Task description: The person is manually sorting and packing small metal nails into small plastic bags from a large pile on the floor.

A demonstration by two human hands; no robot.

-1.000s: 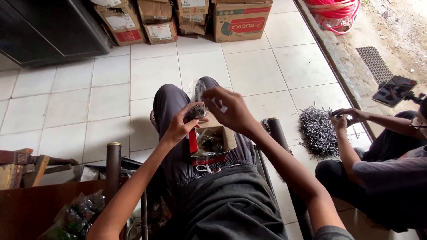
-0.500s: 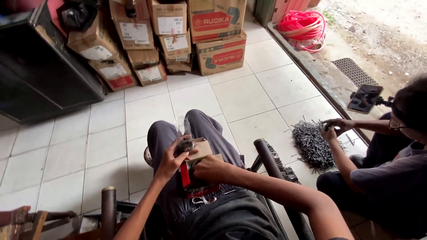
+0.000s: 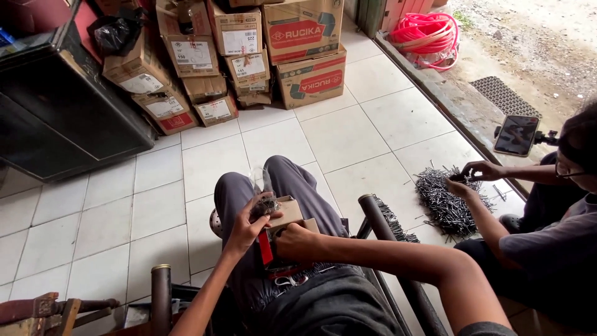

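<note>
The person sits with both legs in grey trousers [image 3: 283, 180] stretched forward over the white tiled floor [image 3: 348, 134]. The left hand [image 3: 245, 227] is raised above the lap, its fingers [image 3: 264, 205] closed around a small clear plastic bag of dark metal pieces [image 3: 264, 199], which sticks up just above the fingertips. Directly right of these fingers sits a small brown cardboard box with a red side [image 3: 283, 218], resting on the lap and touching the bag. The right hand [image 3: 298, 242] lies just below and right of the box, curled against its lower edge; the box hides the fingertips, so whether this hand grips the box cannot be told. A red strip of the box [image 3: 265, 247] shows between the two hands. Well right of the right hand, a dark metal tube [image 3: 379, 218] runs diagonally along the floor. Beyond it, a second person in a grey shirt [image 3: 547, 249] crouches with both hands at a pile of dark metal nails [image 3: 444, 199] spread on the tiles. Near that person, a phone on a small stand [image 3: 517, 135] faces the pile. Far ahead of both hands, stacked brown cardboard cartons [image 3: 305, 56] stand against a black cabinet [image 3: 62, 118], and a coiled pink hose [image 3: 429, 34] lies at the doorway.
</note>
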